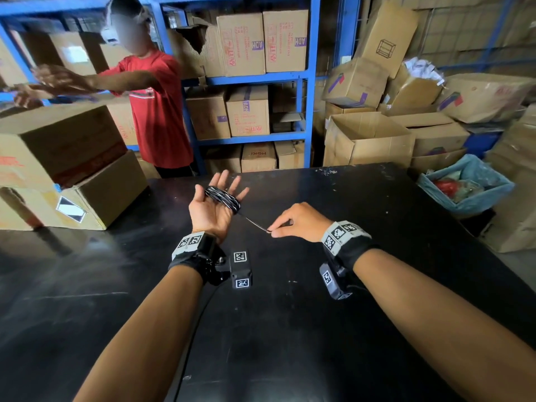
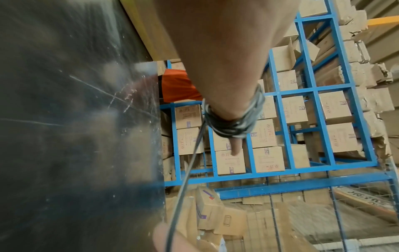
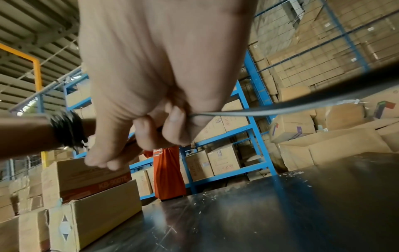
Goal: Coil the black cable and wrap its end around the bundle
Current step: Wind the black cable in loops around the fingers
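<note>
The black cable is wound into a coil (image 1: 223, 197) around the fingers of my left hand (image 1: 213, 208), which is held palm up over the black table (image 1: 290, 329) with fingers straight and spread. A taut strand (image 1: 255, 223) runs from the coil to my right hand (image 1: 293, 221), which pinches the cable between thumb and forefinger. The left wrist view shows the coil (image 2: 235, 122) wrapped round the fingers and the strand (image 2: 187, 170) leading away. In the right wrist view the fingers (image 3: 179, 119) pinch the cable (image 3: 280, 109), with the coil (image 3: 64, 131) at left.
Stacked cardboard boxes (image 1: 72, 175) sit on the table's far left. A person in a red shirt (image 1: 156, 111) stands behind them, arms stretched left. Blue shelving (image 1: 307, 82) with boxes lines the back. A blue-lined bin (image 1: 464, 187) stands beyond the table's right corner.
</note>
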